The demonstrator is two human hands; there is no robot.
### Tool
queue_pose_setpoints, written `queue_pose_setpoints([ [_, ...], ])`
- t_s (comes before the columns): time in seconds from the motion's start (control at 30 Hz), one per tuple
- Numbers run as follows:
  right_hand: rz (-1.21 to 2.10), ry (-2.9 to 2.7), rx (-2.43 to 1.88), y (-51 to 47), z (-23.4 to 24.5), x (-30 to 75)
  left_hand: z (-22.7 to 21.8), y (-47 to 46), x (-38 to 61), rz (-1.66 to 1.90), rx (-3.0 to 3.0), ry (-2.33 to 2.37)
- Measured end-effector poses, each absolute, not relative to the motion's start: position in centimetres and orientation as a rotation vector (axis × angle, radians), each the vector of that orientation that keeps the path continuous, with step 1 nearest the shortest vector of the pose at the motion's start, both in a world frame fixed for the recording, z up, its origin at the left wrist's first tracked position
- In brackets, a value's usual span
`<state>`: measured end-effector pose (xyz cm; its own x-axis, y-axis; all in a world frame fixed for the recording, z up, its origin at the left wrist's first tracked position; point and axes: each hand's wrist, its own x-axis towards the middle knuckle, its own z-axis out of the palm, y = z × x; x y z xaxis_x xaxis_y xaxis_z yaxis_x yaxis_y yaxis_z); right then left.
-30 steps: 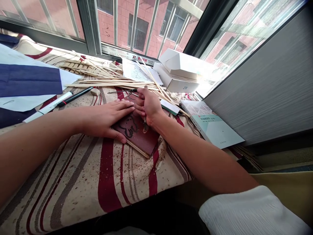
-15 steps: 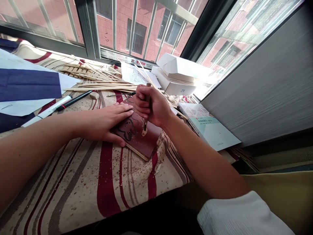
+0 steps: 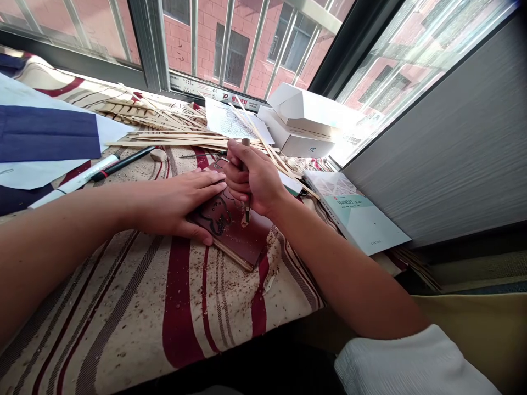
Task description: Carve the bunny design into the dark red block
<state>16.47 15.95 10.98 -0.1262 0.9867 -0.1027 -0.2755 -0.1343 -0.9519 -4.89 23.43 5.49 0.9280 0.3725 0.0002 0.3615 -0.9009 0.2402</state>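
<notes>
- Window bench, striped cloth [image 3: 135, 307] scattered with wood shavings, brick building outside.
- I'm on the red-stained wood block [image 3: 242, 241], lying flat right in front of me, long axis running far left to near right, dark carved figure on top.
- Carving gouge [image 3: 246, 207] stands nearly upright, blade down, tip at the block just beside the figure.
- Right hand [image 3: 251, 178] closed tight around the carving gouge.
- Left hand [image 3: 177, 200] open and flat, pressing on the block's left edge.
- Thin wooden strips [image 3: 185, 137] lie piled behind, across a sketch sheet [image 3: 234, 123].
- White ZTE box [image 3: 296, 144] by the window, white carton [image 3: 300, 107] on top, contents hidden.
- Off left, black pen [image 3: 123, 163], white marker [image 3: 74, 184], blue paper [image 3: 47, 133]; off right, a book [image 3: 354, 211].
</notes>
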Motion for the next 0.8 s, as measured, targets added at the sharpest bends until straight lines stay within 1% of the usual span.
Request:
queue_pose_setpoints([
  [0.23,1.399,-0.977,-1.03,16.4,9.9,16.3,5.5,23.3,-4.9,0.033,2.836,0.587],
  [0.43,1.366,-0.86,-1.081,16.3,10.0,15.5,5.4,23.2,-4.9,0.049,2.859,0.564],
  [0.57,1.441,-0.866,-1.023,16.7,9.6,15.9,5.3,23.2,-4.7,0.057,2.871,0.528],
  [0.8,1.652,-0.791,-0.936,17.4,9.1,16.9,5.8,22.8,-4.3,-0.039,2.861,0.598],
])
